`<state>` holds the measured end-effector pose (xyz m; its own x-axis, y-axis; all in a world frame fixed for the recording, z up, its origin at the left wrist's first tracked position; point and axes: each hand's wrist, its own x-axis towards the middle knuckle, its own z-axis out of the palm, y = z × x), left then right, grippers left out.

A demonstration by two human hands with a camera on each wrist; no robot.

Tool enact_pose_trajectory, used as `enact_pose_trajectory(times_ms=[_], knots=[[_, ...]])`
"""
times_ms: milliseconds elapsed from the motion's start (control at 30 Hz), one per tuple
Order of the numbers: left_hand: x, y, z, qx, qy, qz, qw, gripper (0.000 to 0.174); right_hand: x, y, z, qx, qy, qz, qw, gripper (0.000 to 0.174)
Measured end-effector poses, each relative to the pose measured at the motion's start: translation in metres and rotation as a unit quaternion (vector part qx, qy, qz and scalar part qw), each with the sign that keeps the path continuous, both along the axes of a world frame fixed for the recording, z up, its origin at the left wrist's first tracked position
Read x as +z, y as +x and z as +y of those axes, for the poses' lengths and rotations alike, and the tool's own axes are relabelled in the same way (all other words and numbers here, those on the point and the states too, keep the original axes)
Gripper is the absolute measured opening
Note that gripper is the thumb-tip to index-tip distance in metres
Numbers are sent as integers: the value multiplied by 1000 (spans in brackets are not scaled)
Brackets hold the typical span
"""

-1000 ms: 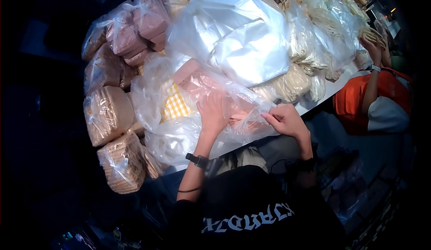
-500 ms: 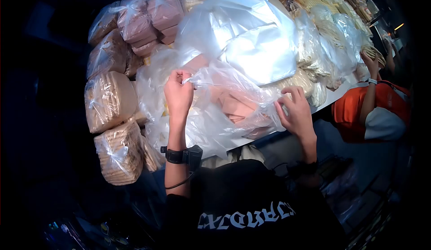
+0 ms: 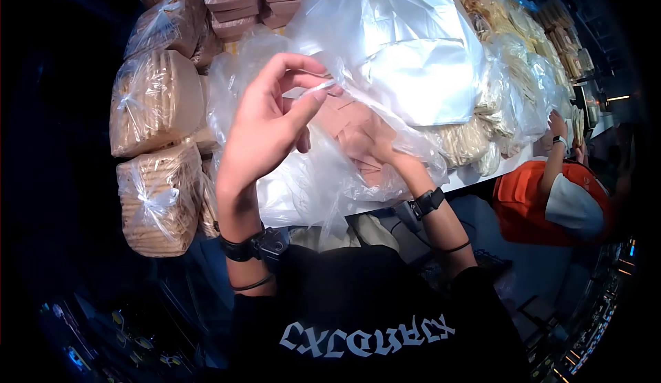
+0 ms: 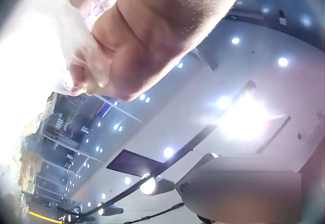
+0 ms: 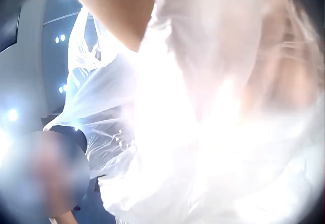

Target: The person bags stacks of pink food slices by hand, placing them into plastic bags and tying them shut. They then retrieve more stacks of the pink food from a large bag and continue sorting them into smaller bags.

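Observation:
A clear plastic bag [image 3: 413,150] lies with its mouth spread, holding several flat pink folded pieces [image 3: 344,116]. My left hand [image 3: 268,125] is raised over its left side, thumb and fingers pinching the bag's edge. The left wrist view also shows thin plastic at the fingertips of the left hand [image 4: 122,56]. Inside the bag, my right hand [image 3: 372,142] lies over the pink pieces, its fingers blending with them, and I cannot tell how they are bent. Bright, blurred plastic [image 5: 167,107] fills much of the right wrist view.
A large stack of clear plastic bags [image 3: 420,73] lies just beyond. Tied bags of tan pieces [image 3: 158,101] line the left, with pink packs [image 3: 231,1] at the back. Pale bagged bundles [image 3: 461,143] lie right. Another person in an orange vest [image 3: 527,197] works at the far right.
My left hand went from lying on the bag to pinching its edge, lifted and nearer the camera. My right hand moved from the bag's right edge to inside, over the pink pieces.

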<state>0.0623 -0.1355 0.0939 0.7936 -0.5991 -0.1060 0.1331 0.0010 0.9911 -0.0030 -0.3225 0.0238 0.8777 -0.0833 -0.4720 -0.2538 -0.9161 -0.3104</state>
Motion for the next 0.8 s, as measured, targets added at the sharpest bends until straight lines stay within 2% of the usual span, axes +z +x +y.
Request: enact_pose_trajectory(times_ms=[33,133,267,367,533,667,800], knots=[[4,-3,3,28,39,-25,999,25,3,4,-1,12,-17,3,1000,33],[4,-5,13,39,51,-15,998,24,-18,-5,-12,0,21,-4,1000,34],[4,-15,15,54,26,-56,997,18,-55,-48,-38,-77,234,-23,969,34],[7,-21,16,77,27,-54,995,19,-75,-60,-50,-161,418,-19,894,35],[5,-29,15,86,33,-84,992,21,-118,-51,-38,-218,504,-22,835,36],[1,-38,21,97,71,-160,980,22,-95,-65,-47,-235,557,1,797,37],[4,-45,28,67,92,-121,986,22,-82,-74,-63,-245,604,24,758,38]])
